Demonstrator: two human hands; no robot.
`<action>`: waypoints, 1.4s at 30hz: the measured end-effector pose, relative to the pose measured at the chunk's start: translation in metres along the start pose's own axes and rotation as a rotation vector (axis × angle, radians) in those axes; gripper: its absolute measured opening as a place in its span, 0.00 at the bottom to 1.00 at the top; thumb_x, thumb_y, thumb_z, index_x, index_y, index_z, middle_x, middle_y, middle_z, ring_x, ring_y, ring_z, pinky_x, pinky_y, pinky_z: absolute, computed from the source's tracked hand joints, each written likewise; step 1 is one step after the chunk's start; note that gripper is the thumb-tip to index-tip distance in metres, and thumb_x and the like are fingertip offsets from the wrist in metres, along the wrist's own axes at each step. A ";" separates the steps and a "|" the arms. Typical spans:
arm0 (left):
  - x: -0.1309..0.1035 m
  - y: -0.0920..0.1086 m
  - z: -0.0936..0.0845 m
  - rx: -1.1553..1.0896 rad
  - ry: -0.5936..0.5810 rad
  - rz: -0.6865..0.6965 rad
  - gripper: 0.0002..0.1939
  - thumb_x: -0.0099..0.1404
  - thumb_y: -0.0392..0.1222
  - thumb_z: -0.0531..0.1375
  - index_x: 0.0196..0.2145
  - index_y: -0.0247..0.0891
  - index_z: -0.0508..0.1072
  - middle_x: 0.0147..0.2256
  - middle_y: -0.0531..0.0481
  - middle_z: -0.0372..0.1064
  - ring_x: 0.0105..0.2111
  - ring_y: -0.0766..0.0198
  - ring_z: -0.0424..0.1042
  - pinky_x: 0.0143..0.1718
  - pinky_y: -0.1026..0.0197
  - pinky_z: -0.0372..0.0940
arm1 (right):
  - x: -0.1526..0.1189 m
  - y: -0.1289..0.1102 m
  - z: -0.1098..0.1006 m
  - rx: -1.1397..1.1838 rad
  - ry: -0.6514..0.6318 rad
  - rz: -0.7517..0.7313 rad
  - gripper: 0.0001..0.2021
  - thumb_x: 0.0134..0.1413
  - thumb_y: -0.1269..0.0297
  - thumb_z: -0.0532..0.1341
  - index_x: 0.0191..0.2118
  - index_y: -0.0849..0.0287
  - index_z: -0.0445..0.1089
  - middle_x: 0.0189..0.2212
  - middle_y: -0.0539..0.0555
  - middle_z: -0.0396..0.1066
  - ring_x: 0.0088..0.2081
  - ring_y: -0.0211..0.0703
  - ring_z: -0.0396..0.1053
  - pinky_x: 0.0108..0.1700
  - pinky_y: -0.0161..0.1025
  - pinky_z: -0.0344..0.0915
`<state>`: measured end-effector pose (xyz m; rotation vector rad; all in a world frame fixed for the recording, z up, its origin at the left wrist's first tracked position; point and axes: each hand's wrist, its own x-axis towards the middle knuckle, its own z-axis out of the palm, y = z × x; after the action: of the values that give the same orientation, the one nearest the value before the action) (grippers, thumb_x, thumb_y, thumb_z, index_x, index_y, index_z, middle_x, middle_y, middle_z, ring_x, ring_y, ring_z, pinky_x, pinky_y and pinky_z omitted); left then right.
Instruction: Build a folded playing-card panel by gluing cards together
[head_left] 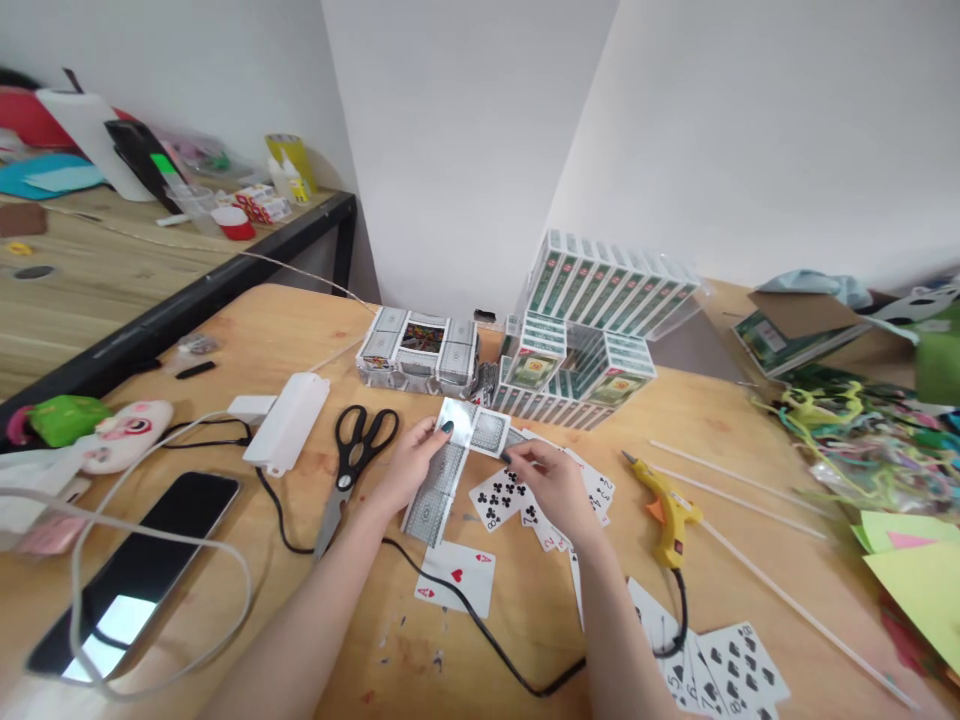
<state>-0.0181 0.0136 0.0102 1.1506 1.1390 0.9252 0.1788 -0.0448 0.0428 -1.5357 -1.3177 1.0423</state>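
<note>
A piece of joined cards, backs showing, is at the centre of the frame. The left hand grasps its upper part, thumb on top; the right hand has its fingers pinched on the right end of its side arm. An ace of hearts lies just below the piece. Black-handled scissors lie left of centre, a yellow glue gun at right, and a card-covered box stands above centre on the surface.

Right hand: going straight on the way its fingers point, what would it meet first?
The right hand would probably first meet the L-shaped piece of grey-patterned playing cards, right at its fingertips, then the left hand; depth is unclear.
</note>
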 end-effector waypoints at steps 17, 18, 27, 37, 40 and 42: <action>-0.001 0.004 0.002 -0.042 0.049 -0.002 0.13 0.57 0.53 0.57 0.34 0.42 0.70 0.34 0.52 0.72 0.38 0.57 0.70 0.39 0.59 0.63 | -0.008 0.002 0.002 -0.752 -0.196 0.063 0.18 0.32 0.75 0.66 0.34 0.56 0.66 0.39 0.55 0.60 0.42 0.51 0.57 0.43 0.43 0.58; -0.001 0.004 0.002 -0.023 0.060 0.004 0.13 0.58 0.53 0.56 0.34 0.43 0.70 0.34 0.52 0.72 0.37 0.57 0.70 0.39 0.59 0.62 | -0.007 0.003 0.001 -0.763 -0.177 0.057 0.17 0.32 0.73 0.67 0.33 0.56 0.65 0.39 0.55 0.61 0.42 0.51 0.57 0.43 0.44 0.57; -0.001 0.006 0.004 0.180 0.157 0.066 0.09 0.62 0.49 0.53 0.36 0.45 0.67 0.36 0.52 0.71 0.38 0.58 0.69 0.40 0.60 0.63 | -0.004 -0.007 0.001 -0.271 -0.113 -0.045 0.11 0.50 0.63 0.55 0.24 0.54 0.50 0.24 0.48 0.66 0.29 0.41 0.64 0.33 0.37 0.58; 0.000 0.003 0.006 0.184 0.167 0.123 0.08 0.62 0.47 0.51 0.36 0.44 0.67 0.39 0.51 0.71 0.42 0.59 0.69 0.45 0.60 0.62 | 0.000 0.002 0.012 -0.421 -0.071 -0.221 0.08 0.40 0.68 0.59 0.30 0.56 0.59 0.33 0.50 0.62 0.34 0.43 0.63 0.39 0.40 0.60; -0.001 0.004 0.007 0.200 0.181 0.119 0.08 0.63 0.46 0.51 0.36 0.43 0.67 0.38 0.50 0.71 0.41 0.59 0.70 0.44 0.61 0.62 | -0.002 -0.001 0.012 -0.421 -0.069 -0.172 0.11 0.41 0.66 0.61 0.34 0.56 0.60 0.34 0.51 0.64 0.37 0.45 0.65 0.40 0.42 0.62; -0.001 0.004 0.007 0.205 0.185 0.116 0.09 0.63 0.46 0.50 0.36 0.42 0.67 0.38 0.50 0.71 0.40 0.59 0.70 0.44 0.61 0.63 | -0.003 -0.003 0.012 -0.415 -0.052 -0.148 0.16 0.42 0.64 0.63 0.39 0.55 0.60 0.37 0.52 0.66 0.39 0.46 0.66 0.42 0.43 0.62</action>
<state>-0.0110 0.0118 0.0149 1.3293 1.3525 1.0388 0.1660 -0.0463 0.0417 -1.6843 -1.7358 0.7497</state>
